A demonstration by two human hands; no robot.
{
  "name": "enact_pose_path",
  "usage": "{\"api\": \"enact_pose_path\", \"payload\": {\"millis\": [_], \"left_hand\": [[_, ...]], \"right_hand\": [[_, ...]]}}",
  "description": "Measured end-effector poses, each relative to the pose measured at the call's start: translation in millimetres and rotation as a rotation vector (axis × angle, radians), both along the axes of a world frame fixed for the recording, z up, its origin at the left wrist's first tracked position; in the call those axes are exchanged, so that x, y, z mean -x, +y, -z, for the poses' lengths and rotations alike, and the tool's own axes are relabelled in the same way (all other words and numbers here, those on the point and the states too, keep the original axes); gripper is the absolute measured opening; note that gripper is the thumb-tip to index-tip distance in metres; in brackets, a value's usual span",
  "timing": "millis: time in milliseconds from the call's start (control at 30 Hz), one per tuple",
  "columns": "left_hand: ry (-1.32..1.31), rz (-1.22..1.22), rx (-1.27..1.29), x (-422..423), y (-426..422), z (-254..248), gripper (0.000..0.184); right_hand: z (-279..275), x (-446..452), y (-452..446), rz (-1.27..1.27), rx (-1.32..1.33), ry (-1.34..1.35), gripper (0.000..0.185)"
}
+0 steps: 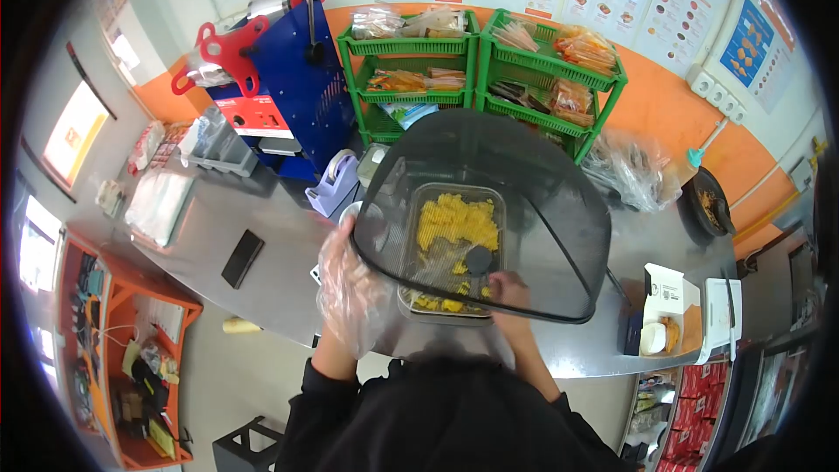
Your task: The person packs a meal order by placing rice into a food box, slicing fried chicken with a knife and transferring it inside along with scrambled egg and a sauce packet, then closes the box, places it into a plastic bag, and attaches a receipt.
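A dark mesh food cover is raised at a tilt over a clear plastic container of yellow food pieces. My left hand, in a loose clear plastic glove, grips the cover's left rim. Seen dimly through the mesh, my right hand is at the near rim with its fingers curled. What those fingers hold is hidden. A dark round disc shows on the cover close to the right fingertips. Behind the left part of the rim stands a pale round container.
Green tiered racks hold packaged utensils at the back. A blue and red sealing machine and a lilac tape dispenser stand left of them. A phone lies on the steel counter. An opened food box sits right.
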State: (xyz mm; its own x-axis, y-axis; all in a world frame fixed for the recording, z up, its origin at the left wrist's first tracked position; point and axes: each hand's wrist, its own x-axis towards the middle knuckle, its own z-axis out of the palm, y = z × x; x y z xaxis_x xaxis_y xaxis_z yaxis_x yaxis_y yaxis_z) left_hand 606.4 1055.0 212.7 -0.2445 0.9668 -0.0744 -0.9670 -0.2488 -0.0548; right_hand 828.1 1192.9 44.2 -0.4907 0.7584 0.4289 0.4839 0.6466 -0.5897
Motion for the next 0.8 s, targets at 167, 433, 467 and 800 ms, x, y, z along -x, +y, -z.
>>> {"api": "enact_pose_path", "payload": {"millis": [167,433,467,800], "left_hand": [[0.475,-0.12,-0.415,21.7,56.1,-40.3,0.024],[0.224,-0.136,-0.344,32.8,116.2,-100.7,0.034],[0.221,-0.135,-0.343,40.9,120.2,-95.6,0.034],[2.377,-0.044,0.753,11.8,61.7,18.4,0.059]], "right_hand": [[-0.2,42.4,-15.4,0.085,0.213,-0.658,0.015],[1.6,56.1,-6.6,0.139,0.243,-0.722,0.014],[3.5,57.5,-6.1,0.17,0.244,-0.724,0.016],[-14.7,65.7,-8.3,0.128,0.271,-0.808,0.019]]}}
